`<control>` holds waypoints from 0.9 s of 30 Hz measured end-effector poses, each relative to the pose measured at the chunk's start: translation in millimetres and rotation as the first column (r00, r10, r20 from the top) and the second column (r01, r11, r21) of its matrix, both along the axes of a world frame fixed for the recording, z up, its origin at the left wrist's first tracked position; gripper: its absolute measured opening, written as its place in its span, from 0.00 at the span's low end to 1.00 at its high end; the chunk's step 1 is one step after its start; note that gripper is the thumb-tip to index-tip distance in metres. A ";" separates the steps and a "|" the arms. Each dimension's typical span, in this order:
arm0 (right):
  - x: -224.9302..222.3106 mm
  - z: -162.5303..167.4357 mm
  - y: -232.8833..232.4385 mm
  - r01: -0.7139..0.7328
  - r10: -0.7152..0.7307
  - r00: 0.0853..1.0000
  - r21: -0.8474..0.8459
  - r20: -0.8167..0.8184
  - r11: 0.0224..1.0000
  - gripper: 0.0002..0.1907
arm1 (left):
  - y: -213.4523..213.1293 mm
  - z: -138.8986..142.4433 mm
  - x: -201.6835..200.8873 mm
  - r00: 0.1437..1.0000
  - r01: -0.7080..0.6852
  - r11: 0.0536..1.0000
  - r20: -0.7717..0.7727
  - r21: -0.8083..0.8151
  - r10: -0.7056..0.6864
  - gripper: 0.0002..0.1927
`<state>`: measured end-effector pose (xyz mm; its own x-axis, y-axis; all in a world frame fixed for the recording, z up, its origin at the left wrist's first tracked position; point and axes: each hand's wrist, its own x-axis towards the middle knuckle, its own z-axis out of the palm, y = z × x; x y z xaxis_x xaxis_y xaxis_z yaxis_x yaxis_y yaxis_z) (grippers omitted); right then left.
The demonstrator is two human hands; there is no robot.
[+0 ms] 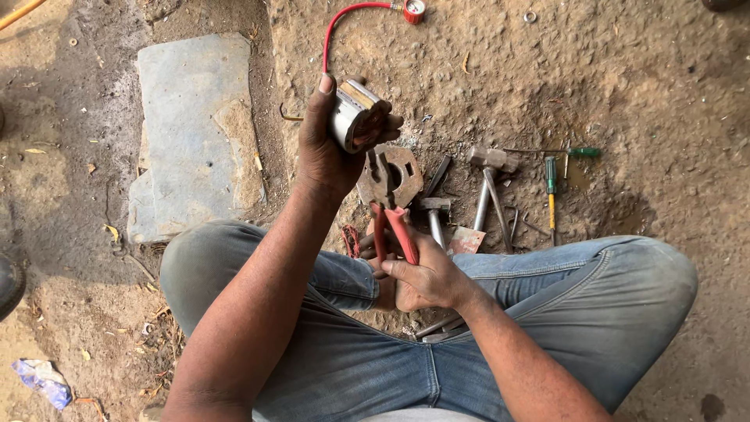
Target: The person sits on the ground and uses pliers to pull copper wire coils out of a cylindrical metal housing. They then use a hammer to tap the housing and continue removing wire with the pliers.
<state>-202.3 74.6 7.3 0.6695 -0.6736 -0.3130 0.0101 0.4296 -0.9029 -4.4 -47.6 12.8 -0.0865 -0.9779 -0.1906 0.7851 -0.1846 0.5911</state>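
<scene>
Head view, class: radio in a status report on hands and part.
Left hand grips round metal part. Right hand holds red-handled pliers, nose at part. Hammers behind, apart.

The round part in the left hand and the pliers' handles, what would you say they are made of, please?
Round part: apparently metal, with a shiny silvery side and a brassy edge. Pliers' handles: red, smooth sleeves, probably plastic or rubber over dark steel, gripped by the right hand.

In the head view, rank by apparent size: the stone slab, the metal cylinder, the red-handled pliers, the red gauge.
1. Stone slab, by far the largest.
2. Red-handled pliers and metal cylinder look roughly alike; both are held nearer the camera, so no ranking between them.
3. Red gauge, the smallest.
</scene>
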 end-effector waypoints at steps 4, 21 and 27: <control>2.5 4.8 -0.8 0.018 -0.037 0.991 0.145 0.127 0.989 0.41 | 3.5 10.8 -1.7 0.995 0.082 0.993 0.064 -0.090 -0.076 0.40; 37.7 -21.7 12.9 0.349 -0.382 0.918 -0.248 -0.103 0.904 0.14 | 14.5 22.1 -17.5 0.973 -0.074 0.994 0.212 -0.083 0.090 0.32; 15.3 10.0 4.6 0.219 -0.200 0.964 -0.094 0.175 0.971 0.37 | 13.2 24.5 -6.6 0.993 0.019 0.984 0.115 -0.178 0.001 0.36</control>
<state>-186.9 79.1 17.3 0.5452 -0.8287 -0.1266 0.2403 0.2991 -0.9235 -11.0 -34.4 37.3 -0.0834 -0.9963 -0.0222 0.7096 -0.0750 0.7006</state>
